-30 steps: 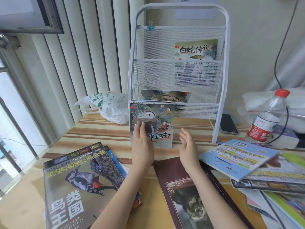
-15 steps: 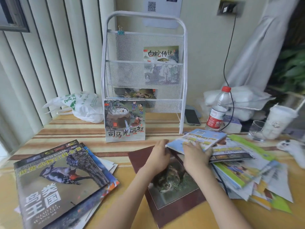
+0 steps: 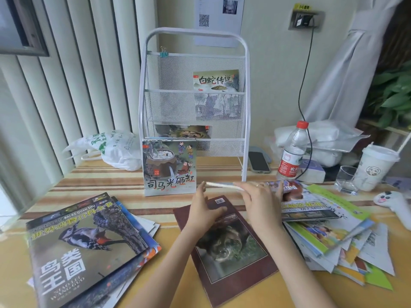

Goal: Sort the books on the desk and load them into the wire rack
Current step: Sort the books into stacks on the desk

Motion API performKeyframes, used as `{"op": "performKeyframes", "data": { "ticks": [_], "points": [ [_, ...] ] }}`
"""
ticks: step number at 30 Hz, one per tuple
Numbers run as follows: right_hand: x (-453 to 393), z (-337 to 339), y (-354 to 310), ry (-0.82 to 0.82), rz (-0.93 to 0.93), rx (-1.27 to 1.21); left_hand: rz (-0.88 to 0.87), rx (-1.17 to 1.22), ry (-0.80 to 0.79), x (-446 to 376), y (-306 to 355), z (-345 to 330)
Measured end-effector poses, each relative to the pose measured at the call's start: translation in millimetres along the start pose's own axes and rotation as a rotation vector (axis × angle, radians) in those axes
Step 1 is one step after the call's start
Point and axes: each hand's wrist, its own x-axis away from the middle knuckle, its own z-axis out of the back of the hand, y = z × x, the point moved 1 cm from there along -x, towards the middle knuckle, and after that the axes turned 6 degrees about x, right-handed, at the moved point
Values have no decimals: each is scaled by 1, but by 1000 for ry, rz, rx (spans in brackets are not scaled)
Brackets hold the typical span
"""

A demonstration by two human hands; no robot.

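Observation:
A white wire rack point(image 3: 142, 107) stands at the back of the desk. One book point(image 3: 215, 81) sits in its upper pocket and another point(image 3: 182, 131) in the lower one. A picture book point(image 3: 170, 167) leans upright against the rack's front. My right hand point(image 3: 258, 201) grips a thin book point(image 3: 222, 185), seen edge-on, held level just above the desk. My left hand point(image 3: 204, 207) has its fingertips at that book's left end, thumb spread apart. Below both hands lies a dark red book point(image 3: 233, 258). Book piles lie at the left point(image 3: 84, 247) and right point(image 3: 333, 236).
A plastic bag point(image 3: 111, 147) lies left of the rack. To its right are a phone point(image 3: 258, 162), a water bottle point(image 3: 291, 152), a glass point(image 3: 347, 180), a lidded cup point(image 3: 373, 167) and a white controller point(image 3: 393, 203). A black cable hangs from the wall socket.
Both hands left the upright picture book, went right to the pile, and lifted the thin book off its top toward the middle. The view swung right.

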Motion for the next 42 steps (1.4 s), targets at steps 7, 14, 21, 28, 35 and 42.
{"op": "performKeyframes", "data": {
  "ticks": [7,14,21,28,35,42],
  "points": [
    [-17,22,-14,252,278,-619,-99,319,118,-1,25,25],
    [-28,-10,-26,-3,-156,-1026,-101,275,275,6,32,51],
    [-7,-63,-30,-510,-298,-622,322,-278,207,20,22,72],
    [9,-79,-62,-564,-81,-471,377,-571,218,41,13,96],
    [1,-66,-142,-434,130,-533,372,-1045,216,41,16,116],
    [1,-90,-233,-834,301,-352,411,-1044,-2,66,-5,139]
  ]
}}
